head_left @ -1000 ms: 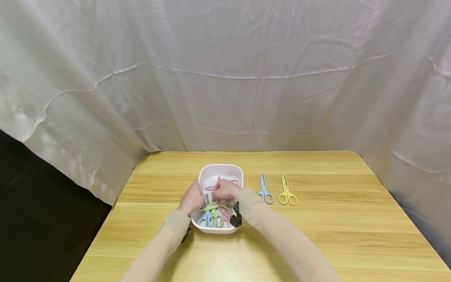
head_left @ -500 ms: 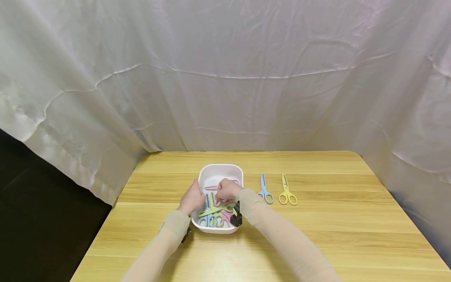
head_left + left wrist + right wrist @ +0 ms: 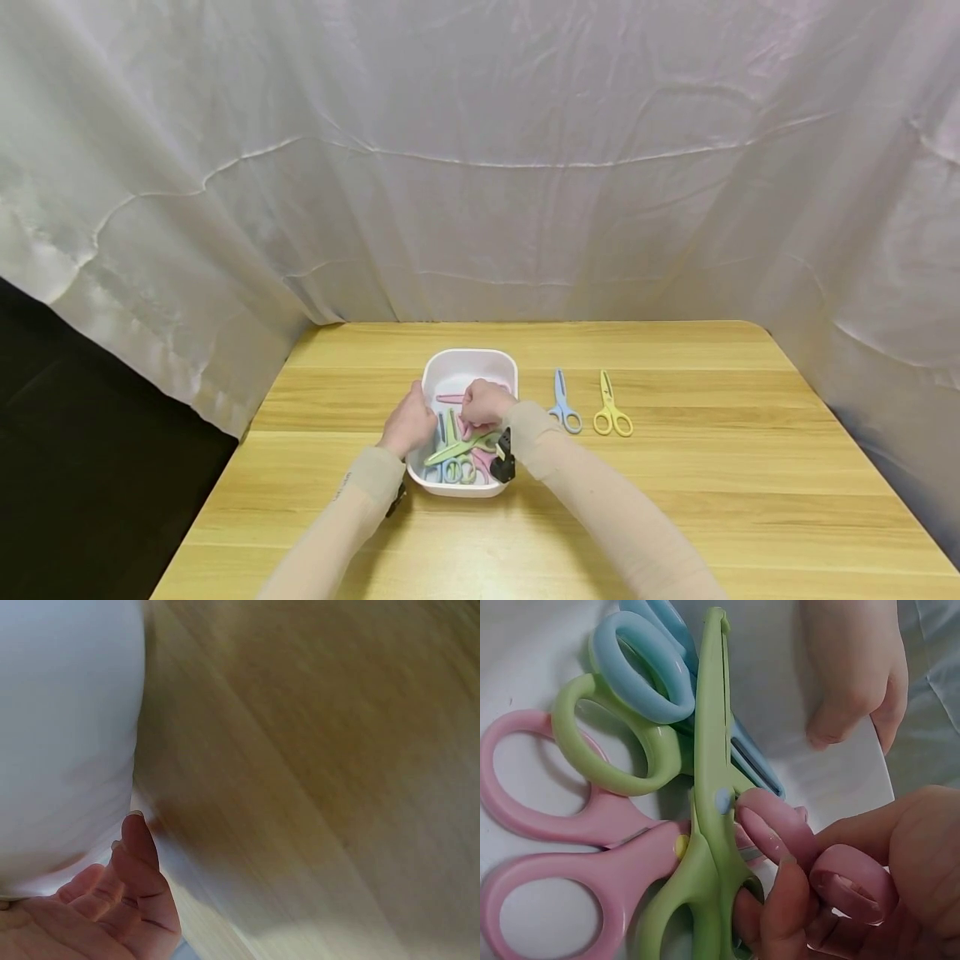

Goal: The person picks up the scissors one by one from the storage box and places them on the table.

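Note:
In the head view, a white plastic bin [image 3: 461, 492] holds several pairs of pink, green and blue scissors. My left hand [image 3: 409, 422] grips its left wall, fingers bent against the outside in the left wrist view. Inside the bin, my right hand [image 3: 486, 403] holds the looped handles of pink scissors [image 3: 780, 825] between its fingers; their blades are mostly hidden. Beside those fingers, green scissors [image 3: 712, 742] lie across the pile. Under them are other pink scissors [image 3: 619, 862], a second green pair [image 3: 615, 780] and blue scissors [image 3: 681, 705].
To the right of the bin, blue scissors [image 3: 561, 400] and yellow scissors [image 3: 608, 400] lie side by side on the wooden table [image 3: 712, 467], blades pointing away. A pale curtain [image 3: 487, 208] hangs behind the table's far edge.
My right hand has shifted slightly right inside the bin. The upper green scissors have turned to a steeper slant, and the pink handles show more below the hand. My left hand stays in place.

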The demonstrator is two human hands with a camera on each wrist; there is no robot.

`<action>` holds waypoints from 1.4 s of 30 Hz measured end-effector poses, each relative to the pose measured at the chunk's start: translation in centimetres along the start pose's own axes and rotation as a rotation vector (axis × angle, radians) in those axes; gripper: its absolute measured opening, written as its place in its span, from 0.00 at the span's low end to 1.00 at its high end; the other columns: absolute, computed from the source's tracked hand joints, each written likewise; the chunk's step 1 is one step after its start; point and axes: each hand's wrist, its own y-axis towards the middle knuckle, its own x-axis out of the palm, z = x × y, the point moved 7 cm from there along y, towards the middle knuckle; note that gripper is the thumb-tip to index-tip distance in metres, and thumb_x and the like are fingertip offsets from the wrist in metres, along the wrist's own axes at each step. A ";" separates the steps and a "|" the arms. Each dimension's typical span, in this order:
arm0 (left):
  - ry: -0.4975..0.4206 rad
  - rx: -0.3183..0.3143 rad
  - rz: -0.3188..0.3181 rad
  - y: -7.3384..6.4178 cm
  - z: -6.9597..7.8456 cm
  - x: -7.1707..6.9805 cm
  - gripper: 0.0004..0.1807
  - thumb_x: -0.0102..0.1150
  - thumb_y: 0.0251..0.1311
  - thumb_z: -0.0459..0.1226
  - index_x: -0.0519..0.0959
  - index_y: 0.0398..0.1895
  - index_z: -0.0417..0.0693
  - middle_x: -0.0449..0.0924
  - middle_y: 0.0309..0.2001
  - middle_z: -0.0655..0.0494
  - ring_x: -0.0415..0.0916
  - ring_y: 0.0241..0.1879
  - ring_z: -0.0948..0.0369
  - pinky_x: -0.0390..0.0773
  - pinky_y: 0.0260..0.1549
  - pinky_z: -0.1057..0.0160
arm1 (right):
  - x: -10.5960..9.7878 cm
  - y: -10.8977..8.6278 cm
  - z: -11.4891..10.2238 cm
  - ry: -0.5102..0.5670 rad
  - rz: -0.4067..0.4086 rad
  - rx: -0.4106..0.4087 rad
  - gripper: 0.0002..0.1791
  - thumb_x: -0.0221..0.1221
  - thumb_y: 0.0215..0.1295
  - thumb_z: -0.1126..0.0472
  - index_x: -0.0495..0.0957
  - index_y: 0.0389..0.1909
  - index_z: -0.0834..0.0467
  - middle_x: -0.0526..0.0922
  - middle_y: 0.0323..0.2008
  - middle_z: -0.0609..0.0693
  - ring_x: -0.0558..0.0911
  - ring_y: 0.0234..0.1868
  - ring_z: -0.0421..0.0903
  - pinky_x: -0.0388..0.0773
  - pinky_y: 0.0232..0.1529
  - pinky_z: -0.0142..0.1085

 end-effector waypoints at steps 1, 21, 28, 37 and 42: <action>0.000 -0.002 0.000 0.0 0.0 0.0 0.33 0.49 0.61 0.29 0.59 0.72 0.35 0.75 0.61 0.33 0.79 0.55 0.41 0.83 0.53 0.42 | 0.0 -0.1 0.0 0.000 0.001 0.000 0.09 0.61 0.62 0.68 0.74 0.24 0.57 0.79 0.18 0.48 0.75 0.16 0.39 0.67 0.13 0.25; 0.033 0.003 0.013 0.0 0.1 -0.2 0.33 0.46 0.61 0.29 0.58 0.72 0.34 0.76 0.60 0.32 0.80 0.52 0.44 0.83 0.54 0.42 | -0.6 -0.3 -0.6 -0.015 0.074 -0.042 0.15 0.54 0.56 0.68 0.78 0.45 0.60 0.81 0.34 0.53 0.76 0.22 0.42 0.76 0.21 0.30; 0.034 -0.007 0.002 -0.1 0.1 0.0 0.33 0.46 0.61 0.29 0.58 0.73 0.34 0.75 0.61 0.32 0.80 0.52 0.44 0.83 0.53 0.42 | -0.8 -0.9 -0.9 0.111 0.079 -0.062 0.19 0.54 0.56 0.69 0.76 0.51 0.64 0.80 0.32 0.54 0.76 0.20 0.42 0.85 0.27 0.38; 0.033 -0.013 -0.011 0.0 0.0 0.1 0.34 0.46 0.62 0.29 0.56 0.74 0.34 0.74 0.63 0.32 0.79 0.55 0.43 0.83 0.54 0.42 | -1.0 -1.1 -1.1 0.149 0.103 -0.105 0.20 0.56 0.59 0.68 0.73 0.54 0.65 0.79 0.29 0.52 0.77 0.20 0.40 0.78 0.24 0.31; 0.039 -0.008 -0.006 0.1 0.0 0.0 0.34 0.46 0.62 0.29 0.56 0.74 0.34 0.74 0.63 0.32 0.78 0.56 0.42 0.82 0.55 0.41 | -1.0 -0.8 -0.9 0.220 0.117 -0.102 0.20 0.58 0.63 0.66 0.72 0.56 0.64 0.77 0.26 0.50 0.75 0.18 0.39 0.79 0.22 0.31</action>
